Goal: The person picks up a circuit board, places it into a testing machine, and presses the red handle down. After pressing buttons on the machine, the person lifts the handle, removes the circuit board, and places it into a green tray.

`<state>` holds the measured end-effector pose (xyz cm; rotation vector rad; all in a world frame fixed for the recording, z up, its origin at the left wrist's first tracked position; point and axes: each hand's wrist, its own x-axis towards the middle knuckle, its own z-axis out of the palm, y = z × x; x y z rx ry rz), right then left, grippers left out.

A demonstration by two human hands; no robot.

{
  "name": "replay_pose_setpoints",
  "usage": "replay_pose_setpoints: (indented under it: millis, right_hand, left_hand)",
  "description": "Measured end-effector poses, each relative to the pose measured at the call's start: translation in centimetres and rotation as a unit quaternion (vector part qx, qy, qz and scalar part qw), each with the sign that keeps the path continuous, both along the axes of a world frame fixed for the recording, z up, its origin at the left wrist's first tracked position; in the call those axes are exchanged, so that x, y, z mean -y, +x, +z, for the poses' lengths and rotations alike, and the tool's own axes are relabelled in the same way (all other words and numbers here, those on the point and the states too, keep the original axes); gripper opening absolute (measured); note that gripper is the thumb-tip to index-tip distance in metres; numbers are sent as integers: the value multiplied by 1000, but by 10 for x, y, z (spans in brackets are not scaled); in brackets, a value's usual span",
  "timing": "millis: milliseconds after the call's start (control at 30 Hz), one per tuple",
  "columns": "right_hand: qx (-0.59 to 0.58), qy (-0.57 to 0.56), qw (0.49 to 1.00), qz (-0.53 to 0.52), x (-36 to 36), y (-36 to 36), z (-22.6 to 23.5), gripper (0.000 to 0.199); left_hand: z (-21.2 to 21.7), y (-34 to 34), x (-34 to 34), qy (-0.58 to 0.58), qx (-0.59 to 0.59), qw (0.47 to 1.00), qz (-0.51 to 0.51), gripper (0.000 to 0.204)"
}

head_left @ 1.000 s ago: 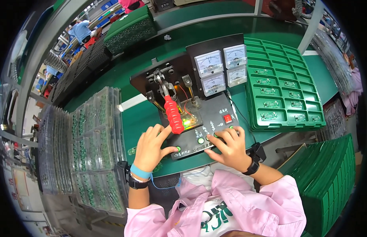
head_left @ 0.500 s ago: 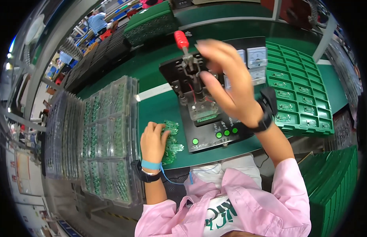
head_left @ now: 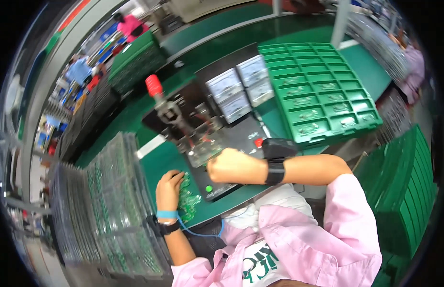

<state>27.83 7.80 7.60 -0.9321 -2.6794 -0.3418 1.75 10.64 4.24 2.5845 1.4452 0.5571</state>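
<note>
My right hand is closed, knuckles up, at the front of a black test fixture. Its fingertips are hidden at the front edge of the clear pressing block, so what they hold cannot be made out. Left of it, the fixture's toggle clamp stands up with its red handle raised. My left hand has bent fingers at the far left edge of a loose pile of small green circuit boards. Whatever is between those fingers is too small to tell.
Clear blister trays of green boards are stacked at the left. Panel meters stand behind the fixture. A green compartment tray holding small boards lies at the right. More green trays are stacked at the lower right.
My right hand has come down from beside the clamp handle to the fixture's front and closed. My left hand stays by the board pile. The whole view has swung to the right.
</note>
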Motion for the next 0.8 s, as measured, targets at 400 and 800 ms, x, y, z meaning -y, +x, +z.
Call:
replay_pose_setpoints:
  millis: [400,800]
  right_hand:
    - [-348,66,873,-335,75,233,21,14]
    - [-265,13,736,-622,155,362,-46,24]
  left_hand:
    - [30,14,29,106,190,972,87,17]
    - [14,103,35,194,33,977,-78,26]
